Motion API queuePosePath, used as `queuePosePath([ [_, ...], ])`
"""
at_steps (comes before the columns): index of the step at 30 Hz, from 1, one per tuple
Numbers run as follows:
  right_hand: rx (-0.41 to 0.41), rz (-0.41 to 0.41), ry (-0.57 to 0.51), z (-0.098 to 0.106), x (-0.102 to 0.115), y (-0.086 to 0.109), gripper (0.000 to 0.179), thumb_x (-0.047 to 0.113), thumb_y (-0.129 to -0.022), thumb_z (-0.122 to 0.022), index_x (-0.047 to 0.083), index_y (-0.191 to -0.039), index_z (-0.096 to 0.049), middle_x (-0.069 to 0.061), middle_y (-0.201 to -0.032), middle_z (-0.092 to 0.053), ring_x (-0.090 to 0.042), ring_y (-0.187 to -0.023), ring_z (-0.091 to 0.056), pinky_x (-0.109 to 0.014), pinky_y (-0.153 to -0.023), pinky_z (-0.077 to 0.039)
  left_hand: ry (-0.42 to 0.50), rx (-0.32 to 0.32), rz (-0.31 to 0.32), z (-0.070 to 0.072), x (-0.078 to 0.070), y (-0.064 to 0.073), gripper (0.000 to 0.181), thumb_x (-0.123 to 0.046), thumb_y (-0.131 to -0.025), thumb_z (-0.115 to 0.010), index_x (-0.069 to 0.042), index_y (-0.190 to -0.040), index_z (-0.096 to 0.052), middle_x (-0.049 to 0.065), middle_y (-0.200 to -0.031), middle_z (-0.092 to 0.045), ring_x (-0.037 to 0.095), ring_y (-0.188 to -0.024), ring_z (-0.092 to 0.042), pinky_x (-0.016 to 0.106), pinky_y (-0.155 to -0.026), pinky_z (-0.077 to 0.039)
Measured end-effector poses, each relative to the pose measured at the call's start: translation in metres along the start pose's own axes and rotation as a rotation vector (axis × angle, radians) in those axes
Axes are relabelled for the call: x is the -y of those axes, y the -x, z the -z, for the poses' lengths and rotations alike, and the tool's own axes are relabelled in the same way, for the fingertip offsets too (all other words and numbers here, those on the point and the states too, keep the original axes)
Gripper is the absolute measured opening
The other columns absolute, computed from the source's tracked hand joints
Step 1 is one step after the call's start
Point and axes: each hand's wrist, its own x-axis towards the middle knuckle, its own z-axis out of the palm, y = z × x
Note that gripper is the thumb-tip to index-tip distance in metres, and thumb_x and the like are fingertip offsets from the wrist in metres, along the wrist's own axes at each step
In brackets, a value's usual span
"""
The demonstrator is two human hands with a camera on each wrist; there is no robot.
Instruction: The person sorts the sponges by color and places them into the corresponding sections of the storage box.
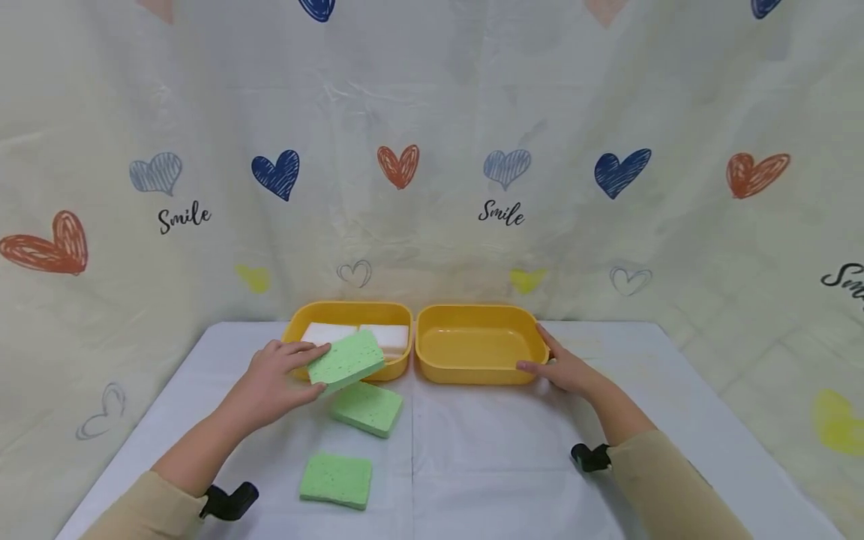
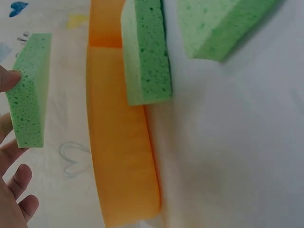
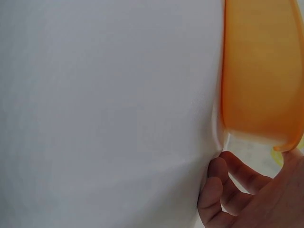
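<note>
My left hand (image 1: 273, 382) pinches a light green sponge (image 1: 347, 360) between thumb and fingers, over the front of the left yellow container (image 1: 398, 371). In the left wrist view the held sponge (image 2: 31, 90) stands apart from the container wall (image 2: 121, 142). Two white blocks (image 1: 327, 331) sit side by side inside that container, partly hidden by the sponge. My right hand (image 1: 563, 367) grips the right end of the second yellow container (image 1: 482, 373), thumb at its front corner. From the right wrist view, the fingers (image 3: 237, 190) curl beside the container's end (image 3: 261, 71).
A second green sponge (image 1: 367, 409) lies just in front of the left container. Nearer to me lies a third green sponge (image 1: 336, 480). Both containers stand side by side at the back of the white-covered table (image 1: 486, 457), before a heart-patterned curtain (image 1: 445, 97).
</note>
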Motion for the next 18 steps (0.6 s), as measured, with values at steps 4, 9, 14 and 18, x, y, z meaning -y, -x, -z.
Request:
queuePosePath([
  [4, -0.002, 0.015, 0.001, 0.000, 0.005, 0.003, 0.116, 0.072, -0.081, -0.064, 0.027, -0.159, 0.010, -0.033, -0.159, -0.011, -0.054, -0.141, -0.021, -0.072, -0.108, -0.021, 0.018, 0.029, -0.034, -0.009, -0.014, -0.025, 0.058, -0.039, -0.083, -0.079, -0.028, -0.137, -0.062, 0.001, -0.131, -0.063, 0.028, -0.112, -0.049, 0.051, -0.092, -0.038],
  [9, -0.005, 0.026, -0.008, 0.000, 0.004, 0.003, 0.114, 0.068, -0.084, -0.064, 0.026, -0.159, 0.010, -0.032, -0.160, -0.010, -0.054, -0.142, -0.019, -0.071, -0.109, -0.020, 0.027, 0.085, -0.063, -0.019, -0.035, -0.054, 0.058, -0.045, -0.084, -0.076, -0.033, -0.138, -0.060, -0.001, -0.136, -0.061, 0.024, -0.104, -0.048, 0.043, -0.088, -0.039],
  [14, -0.004, 0.023, -0.012, 0.001, 0.004, 0.003, 0.114, 0.068, -0.084, -0.065, 0.026, -0.159, 0.009, -0.032, -0.160, -0.010, -0.054, -0.142, -0.019, -0.071, -0.109, -0.021, 0.051, 0.155, -0.046, -0.031, -0.052, -0.076, 0.058, -0.050, -0.084, -0.075, -0.036, -0.138, -0.059, -0.004, -0.139, -0.059, 0.022, -0.101, -0.045, 0.037, -0.082, -0.040],
  [18, -0.004, 0.016, -0.004, 0.001, 0.004, 0.004, 0.114, 0.069, -0.083, -0.065, 0.026, -0.159, 0.010, -0.032, -0.160, -0.010, -0.055, -0.142, -0.019, -0.071, -0.109, -0.020, 0.038, 0.190, -0.036, -0.042, -0.062, -0.093, 0.057, -0.050, -0.084, -0.075, -0.039, -0.138, -0.058, -0.005, -0.140, -0.057, 0.024, -0.112, -0.047, 0.041, -0.090, -0.043],
])
